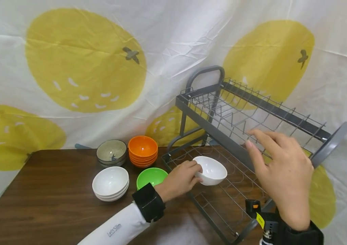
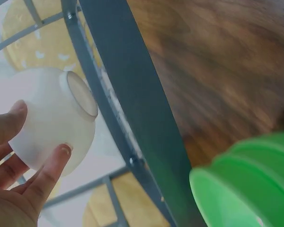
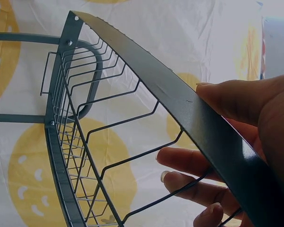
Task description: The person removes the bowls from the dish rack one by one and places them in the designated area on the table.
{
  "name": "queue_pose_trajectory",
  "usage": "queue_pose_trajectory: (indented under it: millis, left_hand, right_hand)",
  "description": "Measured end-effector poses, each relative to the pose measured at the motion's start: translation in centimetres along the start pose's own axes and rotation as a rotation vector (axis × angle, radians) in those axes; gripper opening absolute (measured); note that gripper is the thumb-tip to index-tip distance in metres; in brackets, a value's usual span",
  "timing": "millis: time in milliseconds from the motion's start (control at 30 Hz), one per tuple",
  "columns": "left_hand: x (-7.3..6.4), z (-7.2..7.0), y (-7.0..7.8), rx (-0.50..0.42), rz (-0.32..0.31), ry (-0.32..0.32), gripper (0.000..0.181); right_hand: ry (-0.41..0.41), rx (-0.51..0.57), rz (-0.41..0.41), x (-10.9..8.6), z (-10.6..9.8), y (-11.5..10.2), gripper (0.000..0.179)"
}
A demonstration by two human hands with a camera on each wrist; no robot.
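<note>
A small white bowl [image 1: 212,171] hangs tilted over the lower tier of the grey dish rack [image 1: 222,135]. My left hand [image 1: 182,179] pinches its left rim; the left wrist view shows thumb and fingers spread on the bowl [image 2: 52,118], foot ring facing the camera. My right hand [image 1: 283,170] is at the front rail of the upper tier, thumb and fingers apart with nothing between them in the head view. In the right wrist view the rail [image 3: 194,109] crosses in front of its fingers [image 3: 182,161]; whether they touch it I cannot tell.
Left of the rack, on the brown wooden table [image 1: 54,190], stand stacks of white bowls [image 1: 111,183], green bowls [image 1: 151,177], orange bowls [image 1: 143,149] and grey-green patterned bowls [image 1: 111,152]. A cloth [image 1: 167,41] with yellow fruit prints hangs behind.
</note>
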State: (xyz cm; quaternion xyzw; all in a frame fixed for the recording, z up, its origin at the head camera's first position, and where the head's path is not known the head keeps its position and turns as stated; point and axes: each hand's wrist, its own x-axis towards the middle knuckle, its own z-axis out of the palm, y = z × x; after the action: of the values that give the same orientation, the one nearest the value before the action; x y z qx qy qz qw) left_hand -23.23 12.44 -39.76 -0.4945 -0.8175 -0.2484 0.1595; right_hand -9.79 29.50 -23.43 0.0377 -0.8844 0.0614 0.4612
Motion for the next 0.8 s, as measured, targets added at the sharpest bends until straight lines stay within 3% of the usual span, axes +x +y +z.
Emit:
queue_pose_trajectory:
  millis: [267,600,800]
  left_hand:
    - [-3.3,-2.9,-1.4,-0.040,-0.030,0.062,0.019]
    - [-7.8,-6.3,-4.5,-0.030,-0.057,0.252,0.022]
    - [-11.0,-8.2,-6.2,0.012,-0.099,0.315,0.023]
  right_hand:
    - [-0.008,0.000,-0.004,-0.1,0.0,-0.2,0.028]
    - [-0.014,0.001,-0.001,0.0,0.1,-0.4,0.028]
    - [-0.009,-0.001,0.004,0.0,0.0,-0.3,0.028]
